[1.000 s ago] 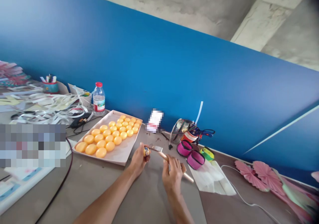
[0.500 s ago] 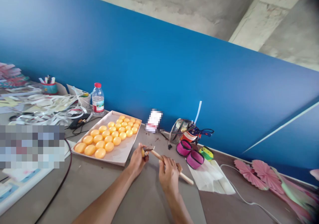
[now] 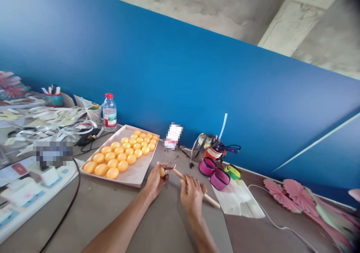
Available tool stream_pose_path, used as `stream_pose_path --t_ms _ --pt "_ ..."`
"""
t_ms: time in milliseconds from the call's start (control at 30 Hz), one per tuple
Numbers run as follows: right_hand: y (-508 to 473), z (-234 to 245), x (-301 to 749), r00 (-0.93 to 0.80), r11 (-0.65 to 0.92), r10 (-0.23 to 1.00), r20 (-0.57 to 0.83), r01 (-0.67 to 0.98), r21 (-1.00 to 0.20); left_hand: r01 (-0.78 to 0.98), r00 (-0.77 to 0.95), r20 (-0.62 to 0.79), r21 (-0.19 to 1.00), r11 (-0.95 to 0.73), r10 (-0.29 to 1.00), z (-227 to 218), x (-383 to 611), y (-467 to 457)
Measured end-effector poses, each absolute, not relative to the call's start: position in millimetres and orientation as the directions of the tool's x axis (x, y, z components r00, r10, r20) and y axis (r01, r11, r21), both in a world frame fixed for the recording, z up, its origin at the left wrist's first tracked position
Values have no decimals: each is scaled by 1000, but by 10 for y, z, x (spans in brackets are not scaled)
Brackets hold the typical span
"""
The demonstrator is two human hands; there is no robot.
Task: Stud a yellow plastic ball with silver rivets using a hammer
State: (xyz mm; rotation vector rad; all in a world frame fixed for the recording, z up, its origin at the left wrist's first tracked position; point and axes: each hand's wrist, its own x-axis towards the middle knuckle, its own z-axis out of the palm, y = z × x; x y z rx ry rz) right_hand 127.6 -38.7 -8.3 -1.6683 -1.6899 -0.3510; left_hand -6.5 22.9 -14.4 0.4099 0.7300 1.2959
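Note:
My left hand (image 3: 156, 180) is closed around a small tool (image 3: 168, 167) with a yellow, rounded part and a dark, pointed metal end; its exact kind is unclear. In my right hand (image 3: 192, 196) is a pale wooden stick (image 3: 211, 200), held slantwise with the fingers wrapped over its middle. The stick's far end lies right by the tool's point, and I cannot tell whether they touch. Just left of my hands stands a shallow white tray (image 3: 142, 170) holding several rows of shiny orange-yellow balls (image 3: 122, 166).
A red-capped bottle (image 3: 109, 112) stands behind the tray. Pink-and-black bands (image 3: 219, 179) and a white sheet (image 3: 242, 204) lie to the right, near pink pleated paper fans (image 3: 292, 195). A power strip (image 3: 42, 193) and black cable (image 3: 73, 200) occupy the left. A blue partition (image 3: 180, 76) rises behind.
My right hand and the wooden stick have shifted very slightly to the right. The left hand keeps its grip on the tool. The view has moved a little.

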Motion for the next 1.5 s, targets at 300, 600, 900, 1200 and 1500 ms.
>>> stream_pose_path --t_ms 300,600,900,1200,1500 --pt "-405 -90 1269 122 140 700 703 943 -303 -735 127 -311 608 300 942 -51 -91 210" --pt "-380 -109 1287 118 129 722 682 945 -301 -768 131 -292 574 283 947 -38 -119 224" --pt "-403 -72 1270 106 151 721 685 941 -304 -756 136 -210 610 238 968 -123 -101 229" --pt "-388 -84 1263 90 143 739 668 947 -287 -720 132 -229 647 252 965 -98 -69 195" --pt "-394 -103 1234 100 140 747 657 943 -302 -706 116 -268 655 269 956 -62 -77 195"
